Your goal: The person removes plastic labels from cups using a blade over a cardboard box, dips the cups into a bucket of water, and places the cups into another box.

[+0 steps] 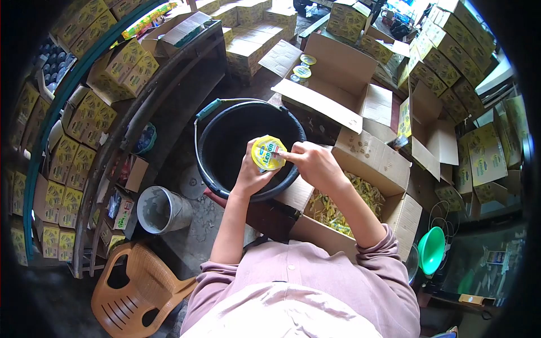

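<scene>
My left hand [252, 173] is wrapped round a plastic cup with a yellow "Lemon" lid [265, 147], held lid-up over a large black bucket [218, 129]. My right hand [310, 160] is closed, its fingertips at the right edge of the lid. A small dark thing shows at those fingertips, too small to name. Below my right forearm stands an open carton [375, 155] holding many small yellow pieces [352, 205]. Beyond the bucket, another open carton [344, 62] holds several lemon-lidded cups [302, 71].
A grey bucket [179, 211] and a brown plastic chair [132, 287] stand at my left. Shelves there carry yellow printed cartons [127, 70]. More cartons [448, 65] are stacked at the right, with an open one [434, 127] near them. A green bowl [431, 252] is at lower right.
</scene>
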Demonstrator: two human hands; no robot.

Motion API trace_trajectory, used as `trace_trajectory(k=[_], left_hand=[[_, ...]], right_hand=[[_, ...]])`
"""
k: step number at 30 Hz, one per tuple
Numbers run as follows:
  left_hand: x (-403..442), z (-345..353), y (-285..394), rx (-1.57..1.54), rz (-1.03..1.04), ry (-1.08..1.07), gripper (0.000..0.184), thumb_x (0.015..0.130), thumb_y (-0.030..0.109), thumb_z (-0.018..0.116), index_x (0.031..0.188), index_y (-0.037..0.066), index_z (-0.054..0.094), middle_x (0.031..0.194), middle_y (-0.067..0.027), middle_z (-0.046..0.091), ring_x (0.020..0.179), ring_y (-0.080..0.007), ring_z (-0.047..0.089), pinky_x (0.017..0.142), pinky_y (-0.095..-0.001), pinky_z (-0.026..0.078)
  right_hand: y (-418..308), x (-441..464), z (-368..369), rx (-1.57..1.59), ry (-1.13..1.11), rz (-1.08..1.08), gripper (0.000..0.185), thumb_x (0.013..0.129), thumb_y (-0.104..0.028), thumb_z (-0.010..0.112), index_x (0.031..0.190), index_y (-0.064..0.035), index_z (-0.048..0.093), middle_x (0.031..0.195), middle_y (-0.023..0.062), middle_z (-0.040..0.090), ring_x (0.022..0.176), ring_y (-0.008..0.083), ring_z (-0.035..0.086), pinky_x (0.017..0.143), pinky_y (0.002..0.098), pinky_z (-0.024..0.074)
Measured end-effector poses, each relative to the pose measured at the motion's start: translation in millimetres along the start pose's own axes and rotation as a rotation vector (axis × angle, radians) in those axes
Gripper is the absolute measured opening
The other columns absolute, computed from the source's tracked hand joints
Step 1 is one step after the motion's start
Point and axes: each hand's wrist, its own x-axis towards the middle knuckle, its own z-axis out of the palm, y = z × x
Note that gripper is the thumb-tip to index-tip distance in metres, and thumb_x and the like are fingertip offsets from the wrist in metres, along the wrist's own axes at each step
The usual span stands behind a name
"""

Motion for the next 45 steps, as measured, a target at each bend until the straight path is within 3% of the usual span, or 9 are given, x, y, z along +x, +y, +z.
trace_trajectory(k=[6, 11, 14, 17, 19, 27, 33, 36, 45], left_hand=[[0, 0, -8, 0.017, 0.023, 0.054, 0.067, 0.061, 0.004, 0.074, 0.115, 0.005, 0.034, 0.103, -0.0111, 0.054, 0.096, -0.0212, 0.056, 0.084, -0.0304, 0.045], [-4, -4, -15, -0.022, -0.012, 0.096, 0.068, 0.064, 0.002, 0.071, 0.117, 0.005, 0.029, 0.105, -0.0129, 0.049, 0.1, -0.022, 0.053, 0.086, -0.0305, 0.043], [-4, -3, -27, -0.086, -0.015, 0.131, 0.068, 0.065, 0.001, 0.07, 0.118, 0.004, 0.027, 0.105, -0.0134, 0.047, 0.101, -0.0224, 0.051, 0.087, -0.0307, 0.042], [-1, -1, -17, 0.156, 0.075, 0.197, 0.067, 0.064, 0.003, 0.074, 0.115, 0.004, 0.03, 0.105, -0.0103, 0.048, 0.098, -0.017, 0.052, 0.085, -0.0282, 0.043], [1, -1, -6, 0.179, 0.07, 0.224, 0.065, 0.063, 0.006, 0.075, 0.11, 0.003, 0.032, 0.103, -0.0122, 0.049, 0.096, -0.0196, 0.053, 0.083, -0.0295, 0.044], [2, 0, -1, 0.177, 0.049, 0.279, 0.062, 0.06, 0.013, 0.079, 0.101, 0.003, 0.034, 0.095, -0.0116, 0.052, 0.085, -0.0194, 0.057, 0.076, -0.0299, 0.046], [2, 0, 2, 0.219, 0.043, 0.28, 0.062, 0.06, 0.014, 0.079, 0.102, 0.003, 0.034, 0.094, -0.0123, 0.053, 0.084, -0.0204, 0.058, 0.075, -0.03, 0.046], [2, 0, 4, 0.241, 0.033, 0.275, 0.062, 0.06, 0.014, 0.079, 0.102, 0.003, 0.034, 0.094, -0.0131, 0.054, 0.085, -0.0211, 0.058, 0.075, -0.0303, 0.047], [2, -1, 6, 0.262, 0.032, 0.278, 0.064, 0.059, 0.014, 0.08, 0.101, 0.004, 0.033, 0.094, -0.0129, 0.053, 0.085, -0.0208, 0.058, 0.075, -0.0302, 0.047]], right_hand=[[12, -9, -15, 0.038, 0.014, -0.023, 0.026, 0.075, -0.002, 0.052, 0.095, -0.0124, 0.066, 0.072, 0.0071, 0.054, 0.067, 0.0223, 0.058, 0.062, 0.0337, 0.0482], [20, -10, -26, 0.124, 0.049, 0.05, 0.028, 0.071, 0.0, 0.056, 0.096, -0.0111, 0.064, 0.076, 0.0091, 0.057, 0.069, 0.0283, 0.058, 0.063, 0.0368, 0.0485], [16, -3, -22, 0.211, 0.186, 0.135, 0.029, 0.072, 0.001, 0.059, 0.098, -0.0095, 0.063, 0.073, 0.0093, 0.057, 0.059, 0.0239, 0.056, 0.057, 0.0316, 0.0469], [9, 7, -8, 0.314, 0.245, 0.182, 0.027, 0.071, 0.001, 0.061, 0.097, -0.0046, 0.063, 0.07, 0.0114, 0.056, 0.057, 0.0213, 0.056, 0.055, 0.0289, 0.0459], [0, 15, 0, 0.392, 0.264, 0.217, 0.027, 0.07, 0.001, 0.061, 0.097, -0.004, 0.064, 0.07, 0.0132, 0.056, 0.058, 0.0231, 0.057, 0.056, 0.0295, 0.0463], [-26, 29, 17, 0.297, 0.1, 0.259, 0.025, 0.074, -0.003, 0.055, 0.097, -0.0056, 0.061, 0.082, 0.0149, 0.057, 0.075, 0.0317, 0.059, 0.07, 0.0393, 0.049], [-25, 30, 20, 0.266, 0.067, 0.267, 0.024, 0.074, -0.002, 0.054, 0.097, -0.0036, 0.061, 0.083, 0.0154, 0.057, 0.077, 0.0313, 0.06, 0.071, 0.0387, 0.049], [-27, 31, 22, 0.197, 0.113, 0.23, 0.025, 0.072, -0.001, 0.057, 0.097, -0.004, 0.062, 0.078, 0.0154, 0.057, 0.07, 0.0313, 0.059, 0.064, 0.0375, 0.0485], [-32, 29, 26, 0.138, 0.107, 0.199, 0.024, 0.073, -0.001, 0.055, 0.096, -0.0032, 0.062, 0.082, 0.0159, 0.057, 0.073, 0.0321, 0.06, 0.068, 0.04, 0.0491]])
